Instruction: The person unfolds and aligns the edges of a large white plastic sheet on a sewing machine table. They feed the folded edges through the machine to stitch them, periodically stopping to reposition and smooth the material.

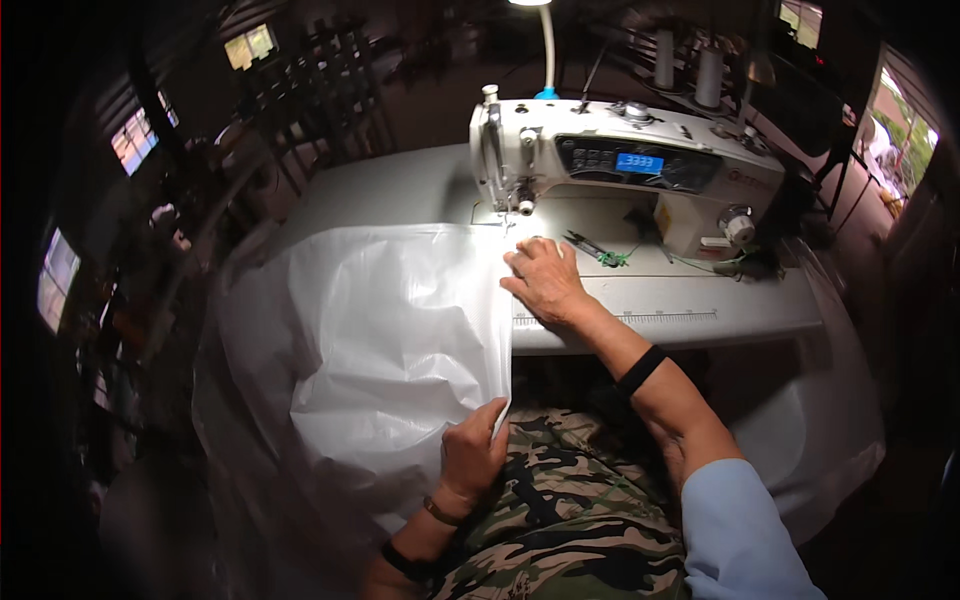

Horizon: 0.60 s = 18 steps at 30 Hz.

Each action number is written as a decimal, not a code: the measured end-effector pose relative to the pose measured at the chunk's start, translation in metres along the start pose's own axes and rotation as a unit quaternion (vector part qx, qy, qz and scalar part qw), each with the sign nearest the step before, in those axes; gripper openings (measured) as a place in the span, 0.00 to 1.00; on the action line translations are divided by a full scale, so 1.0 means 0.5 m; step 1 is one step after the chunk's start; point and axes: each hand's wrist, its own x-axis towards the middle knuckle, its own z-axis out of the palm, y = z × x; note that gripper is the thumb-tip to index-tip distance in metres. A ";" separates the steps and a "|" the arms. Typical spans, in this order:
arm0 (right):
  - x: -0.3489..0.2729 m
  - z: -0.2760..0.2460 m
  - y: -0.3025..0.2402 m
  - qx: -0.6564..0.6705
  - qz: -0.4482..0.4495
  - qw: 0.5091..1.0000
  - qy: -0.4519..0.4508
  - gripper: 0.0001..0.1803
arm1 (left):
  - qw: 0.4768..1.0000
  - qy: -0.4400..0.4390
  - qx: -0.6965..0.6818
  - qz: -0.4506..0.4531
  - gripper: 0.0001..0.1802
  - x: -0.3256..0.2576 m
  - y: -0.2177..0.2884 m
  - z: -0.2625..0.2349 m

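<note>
A large sheet of thin white material (370, 310) spreads over the left of the sewing table and hangs down toward my lap. My left hand (473, 455) pinches its right edge near the table's front, thumb on top. Further up, my right hand (545, 280) rests palm down beside that same edge, fingers spread and slightly bent, fingertips at the material just below the needle area. The white sewing machine (625, 150) stands behind, its presser foot (508, 217) over the far right corner of the sheet. Strong lamp light washes out the detail there.
Dark thread snips (585, 243) and green thread (613, 259) lie right of my right hand. A printed ruler scale (650, 317) runs along the table's front. Thread cones (709, 78) stand behind the machine. A lamp (548, 50) rises at the back.
</note>
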 end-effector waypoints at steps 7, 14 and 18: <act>-0.010 -0.006 0.000 0.015 0.006 1.000 0.014 0.26 | 0.999 -0.002 0.032 0.032 0.16 0.005 -0.006 0.003; 0.003 0.003 0.015 0.003 0.026 1.000 -0.005 0.28 | 0.998 -0.004 0.042 0.040 0.16 0.032 -0.001 0.012; 0.004 0.003 0.002 0.003 0.010 1.000 0.000 0.29 | 0.995 0.031 0.082 0.052 0.16 0.050 -0.020 0.002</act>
